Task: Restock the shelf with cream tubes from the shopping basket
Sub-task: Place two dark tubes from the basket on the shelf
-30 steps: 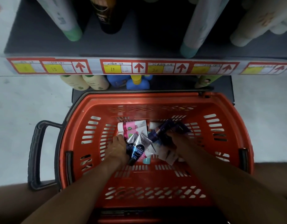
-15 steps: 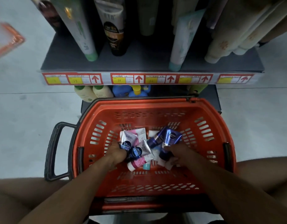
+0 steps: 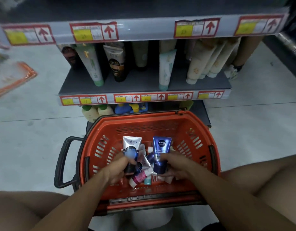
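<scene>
An orange shopping basket (image 3: 196, 130) stands on the floor in front of me, below the shelf (image 3: 144, 85). My left hand (image 3: 118, 169) grips a white and blue cream tube (image 3: 132, 145) by its lower end, held upright above the basket. My right hand (image 3: 174, 165) grips a dark blue cream tube (image 3: 161, 147), also upright. Several more tubes, among them a pink one (image 3: 140, 177), lie loose on the basket floor between my hands.
The shelf holds upright tubes in white, green, black and cream (image 3: 117, 64). A higher shelf edge with red arrow price labels (image 3: 94, 33) juts out above. Bottles (image 3: 95, 111) stand on the lowest level behind the basket. The basket's black handle (image 3: 60, 160) sticks out left. My bare knees flank the basket.
Both hands have lifted their tubes out of the pile and stood them upright. My head has tilted up, bringing the shelf and a higher shelf edge into view.
</scene>
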The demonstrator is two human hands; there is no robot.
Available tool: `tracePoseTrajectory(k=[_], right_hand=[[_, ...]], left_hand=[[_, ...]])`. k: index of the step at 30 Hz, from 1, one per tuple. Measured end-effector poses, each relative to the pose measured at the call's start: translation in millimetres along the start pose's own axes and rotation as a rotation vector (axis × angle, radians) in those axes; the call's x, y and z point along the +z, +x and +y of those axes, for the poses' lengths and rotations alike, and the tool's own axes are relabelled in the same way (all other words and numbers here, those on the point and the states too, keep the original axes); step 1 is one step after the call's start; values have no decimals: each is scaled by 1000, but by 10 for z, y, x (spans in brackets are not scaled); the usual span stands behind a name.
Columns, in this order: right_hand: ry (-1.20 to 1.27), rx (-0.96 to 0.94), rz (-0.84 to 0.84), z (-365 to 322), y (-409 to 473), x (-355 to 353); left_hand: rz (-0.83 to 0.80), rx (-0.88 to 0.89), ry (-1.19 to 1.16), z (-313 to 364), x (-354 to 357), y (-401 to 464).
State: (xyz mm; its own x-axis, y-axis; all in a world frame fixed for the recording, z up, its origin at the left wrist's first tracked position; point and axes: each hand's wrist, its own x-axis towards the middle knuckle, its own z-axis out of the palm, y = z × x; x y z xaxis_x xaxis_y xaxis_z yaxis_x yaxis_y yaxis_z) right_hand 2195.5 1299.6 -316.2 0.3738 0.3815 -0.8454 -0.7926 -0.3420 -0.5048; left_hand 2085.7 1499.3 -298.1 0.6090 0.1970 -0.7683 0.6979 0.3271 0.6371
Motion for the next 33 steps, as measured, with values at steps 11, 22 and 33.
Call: tracePoseTrajectory(k=[11, 22, 33], right_hand=[[-90, -237, -20, -73, -303, 185], [-305, -571, 117, -475, -742, 438], [-572, -973, 307, -1041, -1224, 702]], left_hand=[[107, 265, 77, 186, 198, -432], [249, 501, 87, 525, 244, -776], [430, 763, 82, 1095, 17, -1108]])
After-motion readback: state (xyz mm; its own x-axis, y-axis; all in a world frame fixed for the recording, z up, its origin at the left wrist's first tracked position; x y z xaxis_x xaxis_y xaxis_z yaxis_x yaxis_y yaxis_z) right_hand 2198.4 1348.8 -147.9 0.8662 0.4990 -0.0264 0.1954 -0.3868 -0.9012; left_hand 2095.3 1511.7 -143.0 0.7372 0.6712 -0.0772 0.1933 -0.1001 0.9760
